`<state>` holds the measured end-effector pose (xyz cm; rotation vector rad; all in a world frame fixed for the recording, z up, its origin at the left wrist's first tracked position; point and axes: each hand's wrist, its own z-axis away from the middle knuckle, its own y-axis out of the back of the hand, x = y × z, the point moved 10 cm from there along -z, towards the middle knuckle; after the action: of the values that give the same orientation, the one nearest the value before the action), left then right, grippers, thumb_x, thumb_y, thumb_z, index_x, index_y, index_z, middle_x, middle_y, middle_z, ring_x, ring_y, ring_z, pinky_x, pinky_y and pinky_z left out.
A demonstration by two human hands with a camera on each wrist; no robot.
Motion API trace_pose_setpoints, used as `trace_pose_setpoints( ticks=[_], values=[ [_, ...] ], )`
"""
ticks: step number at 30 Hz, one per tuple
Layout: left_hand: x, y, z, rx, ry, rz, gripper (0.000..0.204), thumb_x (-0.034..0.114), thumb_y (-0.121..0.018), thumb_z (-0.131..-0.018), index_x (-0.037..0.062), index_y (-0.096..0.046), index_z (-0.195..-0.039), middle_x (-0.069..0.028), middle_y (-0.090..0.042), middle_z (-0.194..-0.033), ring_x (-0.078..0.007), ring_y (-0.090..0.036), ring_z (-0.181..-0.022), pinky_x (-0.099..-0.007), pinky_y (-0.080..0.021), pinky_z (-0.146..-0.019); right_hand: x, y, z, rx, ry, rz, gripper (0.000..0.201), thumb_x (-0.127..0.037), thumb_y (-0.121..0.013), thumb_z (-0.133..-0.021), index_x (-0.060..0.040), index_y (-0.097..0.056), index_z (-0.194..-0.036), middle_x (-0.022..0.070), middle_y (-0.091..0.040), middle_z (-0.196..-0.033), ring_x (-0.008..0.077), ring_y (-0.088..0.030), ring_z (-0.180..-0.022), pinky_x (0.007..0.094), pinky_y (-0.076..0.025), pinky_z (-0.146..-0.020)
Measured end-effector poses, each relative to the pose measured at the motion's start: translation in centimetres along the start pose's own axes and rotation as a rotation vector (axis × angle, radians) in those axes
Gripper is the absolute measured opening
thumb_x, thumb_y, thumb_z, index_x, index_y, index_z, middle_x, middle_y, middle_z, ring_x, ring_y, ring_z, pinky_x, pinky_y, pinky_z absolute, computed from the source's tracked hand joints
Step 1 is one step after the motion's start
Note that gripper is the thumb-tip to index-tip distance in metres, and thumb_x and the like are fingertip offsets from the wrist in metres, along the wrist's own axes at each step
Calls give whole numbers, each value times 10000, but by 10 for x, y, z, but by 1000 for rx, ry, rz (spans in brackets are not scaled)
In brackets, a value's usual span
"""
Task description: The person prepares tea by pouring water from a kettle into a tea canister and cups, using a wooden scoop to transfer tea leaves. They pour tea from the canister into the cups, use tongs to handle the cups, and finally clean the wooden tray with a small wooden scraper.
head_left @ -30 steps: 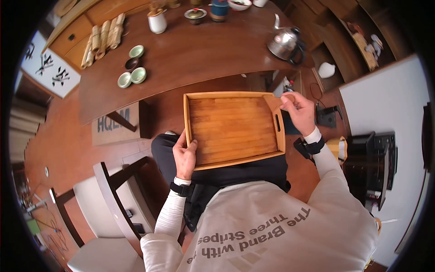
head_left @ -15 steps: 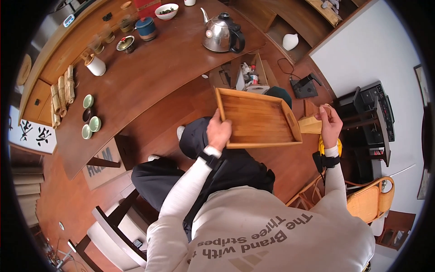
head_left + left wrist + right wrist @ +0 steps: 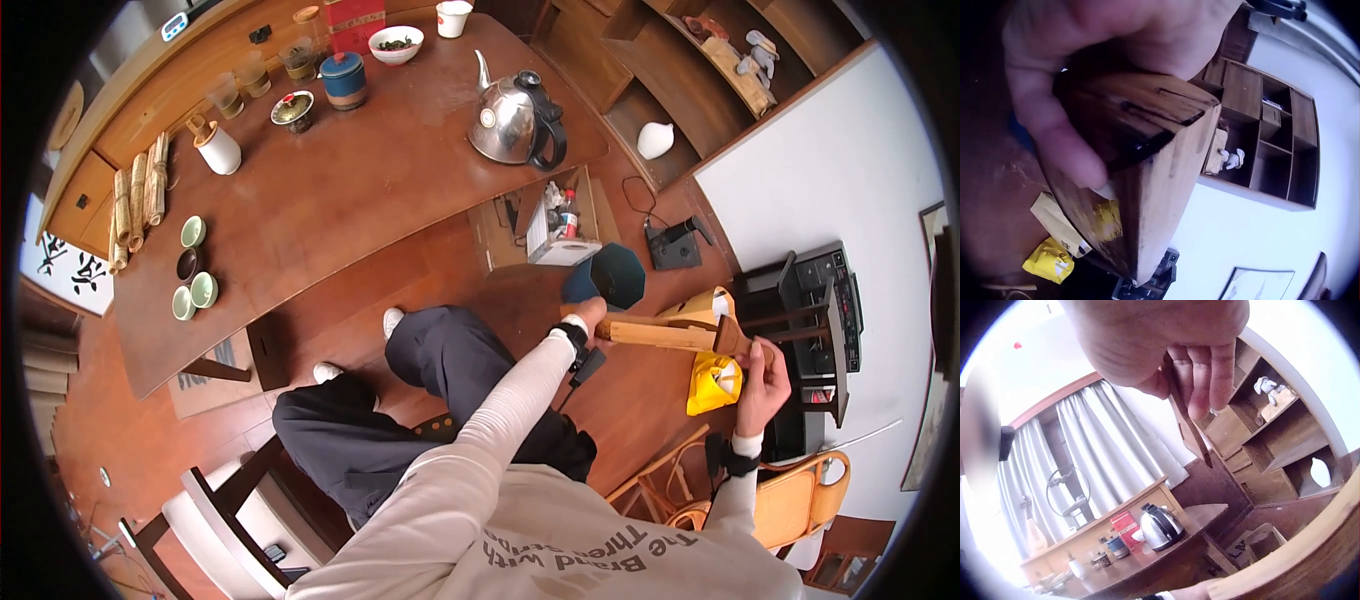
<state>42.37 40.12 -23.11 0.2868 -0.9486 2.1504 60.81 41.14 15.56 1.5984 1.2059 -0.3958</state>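
Note:
My left hand (image 3: 594, 314) grips one end of a rectangular wooden tray (image 3: 655, 334), which is turned up steeply so mostly its narrow side shows in the head view. In the left wrist view, fingers and thumb curl over the tray's end wall (image 3: 1179, 169). My right hand (image 3: 764, 388) pinches a thin, flat brown piece (image 3: 1189, 428) with a straight edge, held at the tray's far end. Its exact kind I cannot tell. A dark blue-green bin (image 3: 612, 278) stands on the floor just beyond my left hand.
A yellow bag (image 3: 712, 388) and a paper bag (image 3: 712, 303) are below the tray. On the table (image 3: 330, 220) stand a steel kettle (image 3: 505, 125), a blue lidded pot (image 3: 343, 82), a white bowl (image 3: 396, 45) and small cups (image 3: 204, 290). A rattan chair (image 3: 800, 495) is at right.
The tray has gone from lying nearly flat over my lap to tilted up, farther right beside the bin. The right hand with the brown piece moved right and down. My body has turned rightward.

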Motion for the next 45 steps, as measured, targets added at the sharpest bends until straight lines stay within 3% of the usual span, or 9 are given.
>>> trace_pose_setpoints(
  ticks=[1, 8, 18, 26, 33, 36, 39, 43, 45],
  values=[
    [-8, -5, 14, 10, 134, 150, 433, 279, -305, -987, -2, -503, -1249, -219, -639, -1155, -348, -696, -947, -466, -623, -650, -15, 0, 4, 5, -2, 7, 188, -114, -627, -1035, 27, -677, -1148, 26, -690, -936, 91, -664, -802, 221, -524, -761],
    [-49, -25, -10, -73, 193, 362, 392, 298, -323, -1039, 76, -530, -1286, -191, -633, -1207, -323, -687, -992, -444, -634, -648, -51, 15, 13, 44, 75, 64, 206, -127, -637, -1033, 44, -675, -1142, 50, -693, -939, 103, -646, -810, 235, -519, -773],
    [-67, -25, -17, -76, 210, 466, 397, 320, -333, -1037, 69, -516, -1283, -197, -633, -1153, -335, -675, -967, -434, -632, -658, -58, 15, 22, 56, 83, 41, 207, -124, -640, -1032, 51, -678, -1135, 46, -687, -939, 99, -642, -807, 228, -513, -769],
    [-92, -70, -8, -287, 326, 701, 462, 326, -336, -1024, -31, -576, -1190, -210, -635, -1082, -337, -676, -900, -437, -622, -674, -63, 32, 30, 107, 119, 74, 237, -150, -628, -1043, 52, -676, -1156, 54, -686, -928, 111, -645, -808, 243, -519, -784],
    [-84, -68, 26, -291, 299, 610, 401, 275, -413, -1006, -62, -595, -1126, -200, -656, -1018, -319, -685, -841, -407, -635, -642, -66, 38, 27, 137, 153, 62, 224, -141, -638, -1035, 38, -676, -1165, 54, -703, -933, 102, -669, -821, 221, -524, -753],
    [-85, -50, 47, -168, 258, 511, 386, 264, -436, -996, -72, -596, -1098, -185, -662, -968, -311, -686, -815, -404, -635, -654, -71, 39, 28, 163, 158, 55, 233, -150, -645, -1034, 35, -676, -1171, 49, -694, -929, 102, -662, -824, 220, -521, -755],
    [-81, -48, 46, -264, 220, 416, 352, 248, -454, -986, -52, -602, -1094, -172, -657, -967, -306, -684, -821, -407, -632, -686, -81, 32, 28, 166, 188, 22, 234, -151, -645, -1033, 42, -674, -1164, 57, -693, -932, 107, -662, -819, 227, -525, -764],
    [-91, -68, 49, -334, 278, 596, 286, 221, -461, -976, -13, -605, -1055, -148, -655, -950, -284, -664, -773, -406, -631, -692, -89, 28, 31, 131, 216, -5, 224, -127, -637, -1033, 54, -668, -1160, 77, -694, -961, 122, -667, -812, 248, -537, -772],
    [-88, -79, 47, -493, 221, 605, 255, 207, -453, -977, 8, -604, -1025, -133, -650, -937, -274, -655, -764, -403, -625, -687, -96, 28, 33, 144, 224, -6, 218, -119, -634, -1033, 54, -668, -1160, 79, -695, -962, 125, -667, -812, 250, -538, -772]
  ],
)
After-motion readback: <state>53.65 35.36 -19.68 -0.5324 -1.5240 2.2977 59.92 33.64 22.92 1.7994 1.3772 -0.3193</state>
